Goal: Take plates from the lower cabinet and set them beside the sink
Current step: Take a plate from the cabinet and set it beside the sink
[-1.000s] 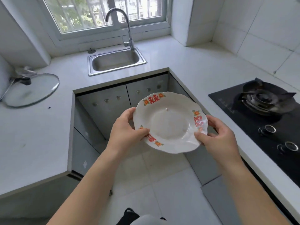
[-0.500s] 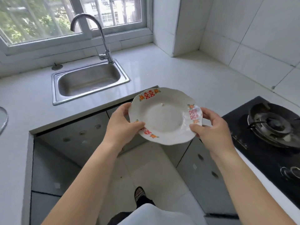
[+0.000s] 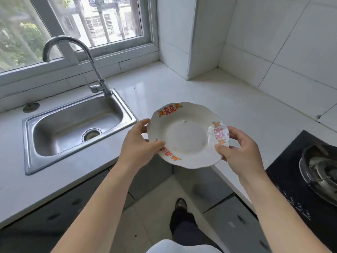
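I hold one white plate (image 3: 187,136) with red and orange rim decals in both hands. My left hand (image 3: 140,145) grips its left rim and my right hand (image 3: 237,148) grips its right rim. The plate hangs tilted over the inner corner of the white counter (image 3: 182,88), just right of the steel sink (image 3: 76,125). It does not touch the counter. The grey lower cabinet doors (image 3: 63,207) run under the counter edge, all closed.
A curved tap (image 3: 85,57) rises behind the sink, below a window. A black gas hob (image 3: 310,179) with a burner lies at the right. A tiled column (image 3: 191,37) stands at the back corner. My foot (image 3: 180,207) is on the floor.
I have stepped closer to the counter. The plate has moved forward and up, from above the floor gap to over the counter corner beside the sink. Both hands keep their grip.
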